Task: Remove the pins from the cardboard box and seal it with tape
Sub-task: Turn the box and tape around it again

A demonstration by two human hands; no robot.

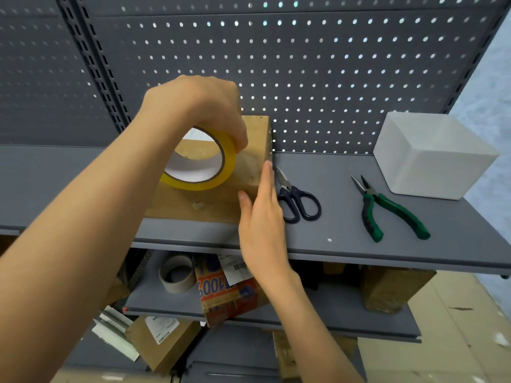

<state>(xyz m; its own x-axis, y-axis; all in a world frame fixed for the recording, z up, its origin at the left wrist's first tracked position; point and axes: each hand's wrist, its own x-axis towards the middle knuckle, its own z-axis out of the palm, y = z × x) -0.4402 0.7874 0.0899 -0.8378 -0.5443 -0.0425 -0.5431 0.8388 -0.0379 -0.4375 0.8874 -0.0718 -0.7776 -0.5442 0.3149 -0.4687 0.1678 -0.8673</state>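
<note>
A brown cardboard box (pixel 199 205) lies on the grey shelf (pixel 345 239), against the pegboard back. My left hand (pixel 199 106) grips a yellow roll of clear tape (pixel 221 178) from above and holds it tilted over the box top. A stretch of clear tape (pixel 249 164) runs from the roll across the box top toward its right edge. My right hand (pixel 262 217) is flat, fingers together, pressed along the box's right edge over the tape end. No pins can be made out on the box.
Dark-handled scissors (pixel 297 200) lie just right of the box. Green-handled pliers (pixel 387 208) sit further right, beside a white box (pixel 431 156). Lower shelves hold an empty tape core (pixel 177 272), a printed carton (pixel 229 291) and other cardboard boxes.
</note>
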